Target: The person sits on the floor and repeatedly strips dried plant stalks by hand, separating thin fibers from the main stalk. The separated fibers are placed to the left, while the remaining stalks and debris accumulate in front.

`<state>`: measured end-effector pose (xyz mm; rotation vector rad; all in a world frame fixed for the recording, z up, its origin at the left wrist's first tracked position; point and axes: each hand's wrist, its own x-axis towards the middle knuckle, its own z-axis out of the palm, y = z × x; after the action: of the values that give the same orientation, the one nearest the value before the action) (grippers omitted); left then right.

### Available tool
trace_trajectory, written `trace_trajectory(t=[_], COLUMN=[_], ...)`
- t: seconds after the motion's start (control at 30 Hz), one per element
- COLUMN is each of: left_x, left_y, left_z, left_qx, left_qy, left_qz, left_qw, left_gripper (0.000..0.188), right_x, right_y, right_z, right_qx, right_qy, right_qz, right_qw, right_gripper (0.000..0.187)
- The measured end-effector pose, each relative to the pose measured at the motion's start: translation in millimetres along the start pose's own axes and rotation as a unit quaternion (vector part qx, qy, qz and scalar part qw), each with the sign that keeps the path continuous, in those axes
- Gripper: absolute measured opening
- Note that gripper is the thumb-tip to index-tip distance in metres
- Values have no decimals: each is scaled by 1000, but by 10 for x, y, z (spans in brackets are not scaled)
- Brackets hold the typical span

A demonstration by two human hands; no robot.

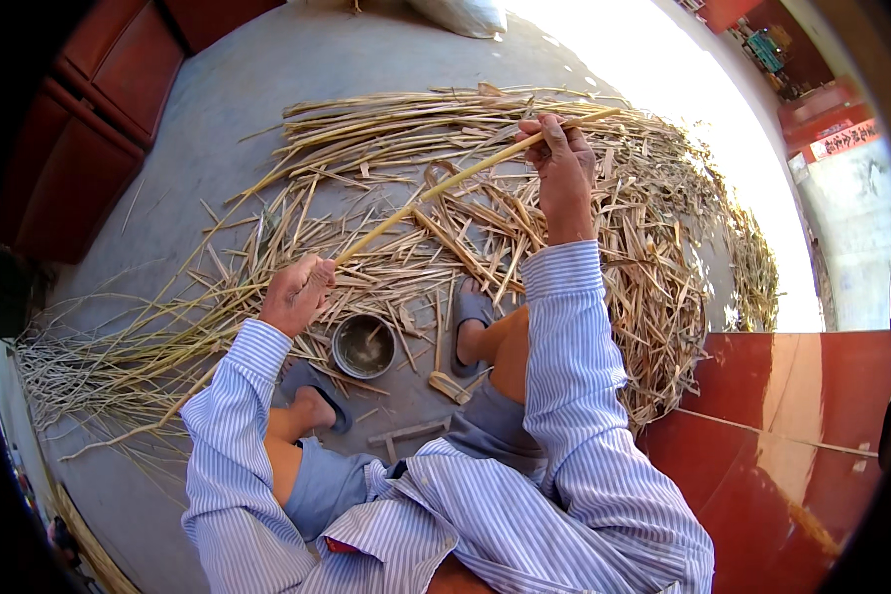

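A long, pale yellow stalk [445, 186] slants up to the right between my two hands, held above the floor. Its lower left end is in the closed fingers of my left hand [299, 295]. My right hand [564, 183] pinches it near the upper right end, and a short tip sticks out past the fingers. Below lie loose husks and dry stalk pieces [624, 228]. A bundle of long stalks [386, 119] rests beyond my hands. Close to my left hand, a round metal bowl [339, 348] stands on the floor, with something thin inside it.
Stalks with thin branching tips [79, 371] spread at the left. A short wooden piece [449, 387] lies by my right foot. Red padded furniture [99, 129] stands at the far left, a white sack [465, 15] at the back. Glossy red panels [733, 386] are at the right.
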<state>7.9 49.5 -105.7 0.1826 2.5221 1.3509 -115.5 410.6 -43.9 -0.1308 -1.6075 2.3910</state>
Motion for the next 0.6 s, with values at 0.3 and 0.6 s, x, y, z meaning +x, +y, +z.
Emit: trace_trajectory(t=[0.3,0.6], left_x=[145,83], left_y=[-423,-493], left_z=[103,70], left_qx=[101,184], left_qy=[75,45], left_qz=[120,114], left_qw=[985,975], left_gripper=[47,52], right_x=[228,464], right_y=[158,505], right_z=[-276,-858], right_qx=[-165,-412], right_qy=[139,87], right_qz=[63,52], right_qw=[974,906], right_gripper=[27,40])
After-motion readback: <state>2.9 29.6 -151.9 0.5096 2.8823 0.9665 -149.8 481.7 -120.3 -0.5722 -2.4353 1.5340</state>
